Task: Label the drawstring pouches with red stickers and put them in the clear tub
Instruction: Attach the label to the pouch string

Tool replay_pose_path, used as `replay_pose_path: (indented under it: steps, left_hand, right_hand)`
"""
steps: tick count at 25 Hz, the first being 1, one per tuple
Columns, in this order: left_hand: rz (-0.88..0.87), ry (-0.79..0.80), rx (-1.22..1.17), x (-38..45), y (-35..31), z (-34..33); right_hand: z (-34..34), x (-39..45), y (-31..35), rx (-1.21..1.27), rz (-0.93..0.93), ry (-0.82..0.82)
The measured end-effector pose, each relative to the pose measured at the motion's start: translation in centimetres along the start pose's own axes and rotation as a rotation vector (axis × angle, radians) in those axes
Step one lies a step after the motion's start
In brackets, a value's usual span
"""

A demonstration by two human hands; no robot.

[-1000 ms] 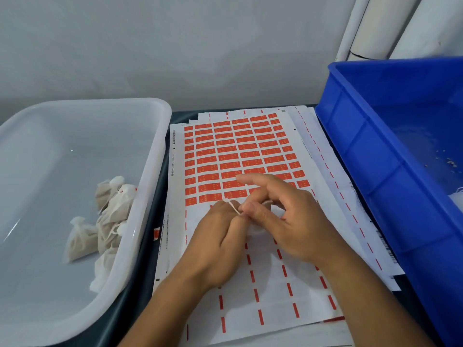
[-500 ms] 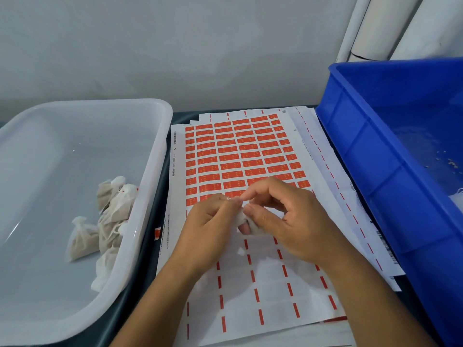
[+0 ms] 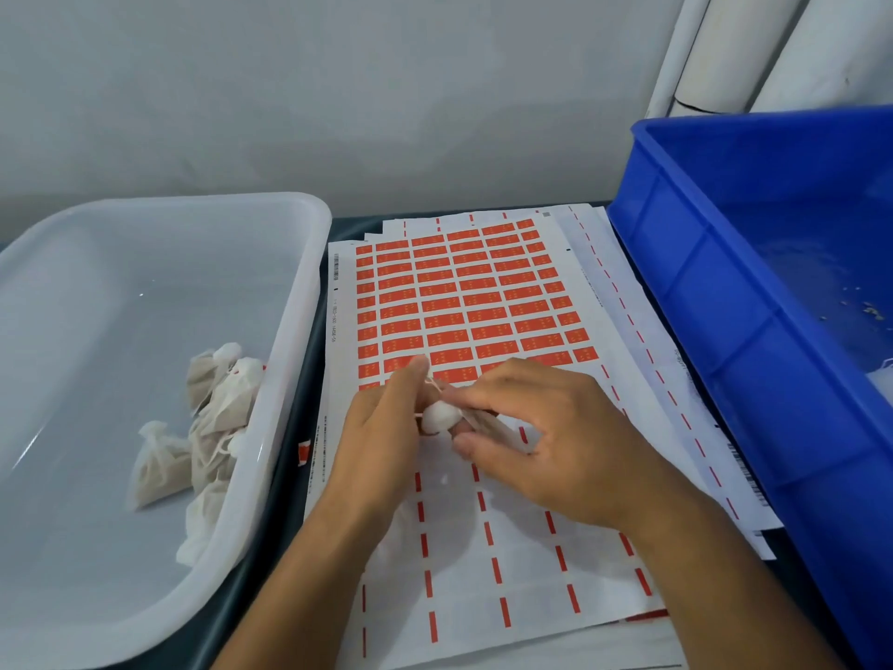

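A small white drawstring pouch sits between my two hands, just above the sticker sheet. My left hand pinches its string near the top. My right hand curls round the pouch's body from the right, hiding most of it. The sheet carries rows of red stickers on its far half; its near half is peeled, with only red dashes left. The clear tub stands at the left and holds several filled pouches against its right wall.
A blue crate fills the right side, its wall next to my right forearm. More backing sheets lie fanned under the top sheet. A grey wall rises behind, with white rolls leaning at the back right.
Both hands have stayed over the sheet's middle, working the pouch. The pouch's white bunched top now shows between the fingers, where earlier it was mostly covered.
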State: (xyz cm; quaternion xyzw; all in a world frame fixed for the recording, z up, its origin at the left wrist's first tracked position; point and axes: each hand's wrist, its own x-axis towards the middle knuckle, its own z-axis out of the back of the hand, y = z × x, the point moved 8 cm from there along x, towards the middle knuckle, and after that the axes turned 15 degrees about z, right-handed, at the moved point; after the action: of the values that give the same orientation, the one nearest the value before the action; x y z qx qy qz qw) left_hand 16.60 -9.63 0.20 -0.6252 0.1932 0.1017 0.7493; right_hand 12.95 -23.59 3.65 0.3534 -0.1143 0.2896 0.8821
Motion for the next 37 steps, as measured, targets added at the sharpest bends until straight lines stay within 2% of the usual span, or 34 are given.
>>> replay_pose_path:
  steps: [3, 8, 13, 17, 28, 32, 37]
  left_hand:
    - [-0.024, 0.044, 0.014, 0.5, 0.3, -0.1]
    - [-0.077, 0.098, 0.192, 0.7, 0.5, -0.6]
    - [-0.142, 0.255, 0.074, -0.1, -0.8, -1.3]
    - [-0.171, 0.294, 0.023, -1.0, -1.5, -2.1]
    - [-0.223, 0.191, -0.047, -1.4, -2.1, -1.6]
    - [-0.184, 0.145, -0.163, -1.4, -1.8, -1.5]
    - [-0.097, 0.031, -0.177, -0.6, -1.0, -0.5]
  right_hand:
    - [-0.1, 0.0, -0.2, -0.062, -0.008, -0.009]
    - [0.9, -0.1, -0.8, 0.04, -0.058, -0.156]
    - [1.7, -0.1, -1.0, 0.239, -0.082, -0.324]
    - [1.7, 0.0, -1.1, 0.442, -0.102, -0.403]
    - [1.2, 0.2, -1.3, 0.48, -0.172, -0.475]
    - [1.0, 0.0, -1.5, 0.491, -0.214, -0.511]
    - [0.4, -0.1, -2.0, 0.563, -0.296, -0.49]
